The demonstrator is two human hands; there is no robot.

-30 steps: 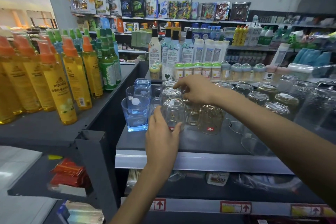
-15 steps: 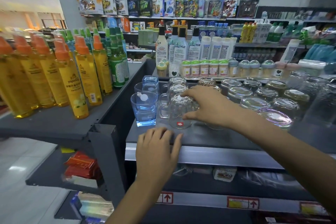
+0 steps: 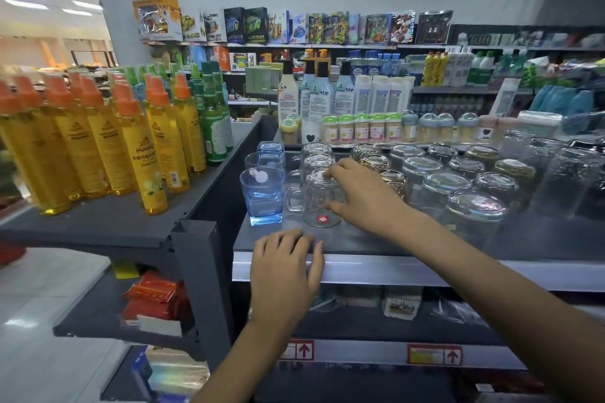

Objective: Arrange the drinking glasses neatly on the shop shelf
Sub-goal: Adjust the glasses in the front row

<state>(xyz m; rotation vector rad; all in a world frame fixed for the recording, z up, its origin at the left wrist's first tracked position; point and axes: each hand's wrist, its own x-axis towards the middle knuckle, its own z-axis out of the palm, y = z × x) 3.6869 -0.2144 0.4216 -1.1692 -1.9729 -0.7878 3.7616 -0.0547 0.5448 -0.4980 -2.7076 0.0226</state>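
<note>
Glass mug (image 3: 317, 206), clear and upturned, was shown at the front of its row on the shelf (image 3: 442, 271). It was gripped by the right hand (image 3: 363, 196), fingertips curled over its raised base and thumb low on its side. Nearer than the grip, the left hand (image 3: 284, 268) was laid flat on the shelf edge. The mug was judged light, rigid, slippery and breakable. Its handle (image 3: 293, 199), opposite the grip, was not held.

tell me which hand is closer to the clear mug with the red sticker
Right. The right hand holds the clear mug, fingers on its top, thumb low on its side. The left hand rests on the shelf edge just in front of it, not touching.
</note>
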